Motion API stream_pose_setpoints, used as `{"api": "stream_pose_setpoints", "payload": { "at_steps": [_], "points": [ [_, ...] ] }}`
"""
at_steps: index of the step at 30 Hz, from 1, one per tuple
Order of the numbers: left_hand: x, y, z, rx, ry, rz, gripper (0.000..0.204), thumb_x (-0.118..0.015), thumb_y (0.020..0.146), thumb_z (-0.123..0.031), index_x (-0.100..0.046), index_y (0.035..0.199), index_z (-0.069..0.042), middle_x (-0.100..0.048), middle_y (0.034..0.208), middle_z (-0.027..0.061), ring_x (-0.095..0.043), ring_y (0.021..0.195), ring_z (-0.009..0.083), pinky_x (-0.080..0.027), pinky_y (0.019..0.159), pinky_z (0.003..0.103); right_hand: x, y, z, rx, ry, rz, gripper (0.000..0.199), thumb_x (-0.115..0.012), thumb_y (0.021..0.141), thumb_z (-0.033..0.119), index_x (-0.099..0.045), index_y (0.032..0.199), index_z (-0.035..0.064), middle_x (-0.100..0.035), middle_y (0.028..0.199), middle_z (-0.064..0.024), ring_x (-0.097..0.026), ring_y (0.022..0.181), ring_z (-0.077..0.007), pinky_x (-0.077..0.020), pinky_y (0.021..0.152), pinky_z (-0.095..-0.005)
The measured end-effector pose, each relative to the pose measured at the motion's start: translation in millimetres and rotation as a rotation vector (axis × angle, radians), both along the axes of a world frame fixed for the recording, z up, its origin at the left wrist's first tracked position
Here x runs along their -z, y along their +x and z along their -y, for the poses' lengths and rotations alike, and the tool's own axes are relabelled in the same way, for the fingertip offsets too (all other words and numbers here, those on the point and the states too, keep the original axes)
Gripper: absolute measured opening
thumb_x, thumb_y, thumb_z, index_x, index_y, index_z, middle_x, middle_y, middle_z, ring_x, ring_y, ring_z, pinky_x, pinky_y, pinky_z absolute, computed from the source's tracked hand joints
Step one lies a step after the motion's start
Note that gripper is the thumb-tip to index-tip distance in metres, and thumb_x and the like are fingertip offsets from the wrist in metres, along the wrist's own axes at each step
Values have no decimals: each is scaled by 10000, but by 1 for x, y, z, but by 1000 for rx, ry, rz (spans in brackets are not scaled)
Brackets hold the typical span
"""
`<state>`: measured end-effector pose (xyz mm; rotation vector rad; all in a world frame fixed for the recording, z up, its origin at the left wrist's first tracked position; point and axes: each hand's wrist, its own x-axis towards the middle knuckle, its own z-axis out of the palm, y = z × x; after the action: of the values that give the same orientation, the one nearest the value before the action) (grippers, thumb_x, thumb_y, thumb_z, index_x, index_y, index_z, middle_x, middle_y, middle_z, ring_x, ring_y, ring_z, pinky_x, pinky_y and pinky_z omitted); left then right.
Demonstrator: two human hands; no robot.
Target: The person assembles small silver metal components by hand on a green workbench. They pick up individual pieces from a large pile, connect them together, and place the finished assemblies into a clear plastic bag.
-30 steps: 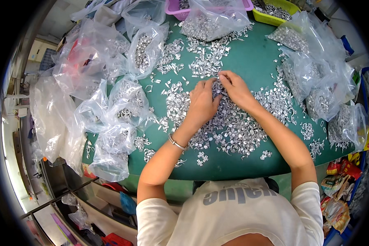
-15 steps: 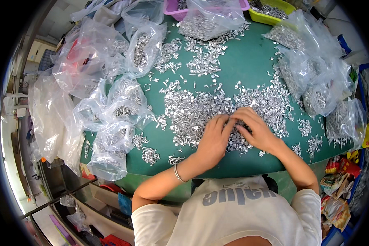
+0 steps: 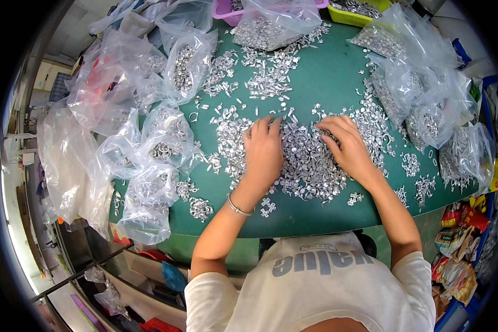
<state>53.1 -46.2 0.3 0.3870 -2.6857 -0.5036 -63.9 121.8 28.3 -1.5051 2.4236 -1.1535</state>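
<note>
A broad heap of small silvery metal pieces [image 3: 307,166], some ring-like and some flat, is spread over the green tabletop [image 3: 326,66]. My left hand [image 3: 264,149] lies palm down on the heap's left part, its fingers stretched forward and slightly apart. On the right part rests my right hand [image 3: 346,145], with its fingers bent and the thumb apart from them. I see no piece held in either hand, though the undersides are hidden. A small cluster of pieces [image 3: 268,207] sits just nearer than my left hand.
Clear plastic bags of metal pieces [image 3: 163,133] line the left side, and more bags [image 3: 426,122] crowd the right. At the far edge stand a purple basket [image 3: 227,15] and a yellow-green basket [image 3: 351,17]. Small piles [image 3: 201,209] dot the near edge.
My hands, close together before, have moved apart. The left went left and farther away, the right slightly farther off. The middle of the heap shows between them now.
</note>
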Motion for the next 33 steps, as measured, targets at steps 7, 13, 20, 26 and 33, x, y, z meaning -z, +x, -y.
{"api": "stream_pose_setpoints", "payload": {
  "at_steps": [7,13,20,26,33],
  "points": [
    [-7,16,1,190,54,98,373,-631,757,8,-530,1116,10,-513,1138,139,-480,1070,336,-414,905,410,7,-4,-15,-158,147,-112,203,-650,765,56,-604,963,47,-551,1055,-56,-497,1018,-245,-369,861,-365],
    [-19,37,-13,220,135,58,378,-609,745,41,-513,1110,37,-492,1159,158,-456,1094,360,-408,932,432,-6,-5,-47,17,178,-147,109,-642,756,27,-600,856,38,-557,1000,-53,-505,967,-258,-381,815,-365],
    [-25,42,-29,194,32,19,369,-594,708,33,-580,1074,-16,-506,1153,121,-481,1084,301,-361,896,427,-10,33,-29,-50,210,-125,158,-650,738,54,-601,889,54,-536,949,-57,-490,903,-237,-365,769,-354],
    [-21,15,-40,480,-3,146,339,-563,673,4,-626,1003,-38,-540,1054,77,-489,1025,246,-334,840,399,-6,36,-27,14,259,-210,160,-649,715,35,-575,858,39,-535,931,-83,-501,867,-247,-370,766,-362],
    [-25,8,-31,397,264,37,215,-658,722,-6,-618,927,-56,-581,1036,60,-534,1003,235,-354,856,382,-9,26,-60,233,78,310,188,-594,721,-79,-550,891,-11,-547,863,-145,-543,849,-332,-431,782,-389]
  ]
}}
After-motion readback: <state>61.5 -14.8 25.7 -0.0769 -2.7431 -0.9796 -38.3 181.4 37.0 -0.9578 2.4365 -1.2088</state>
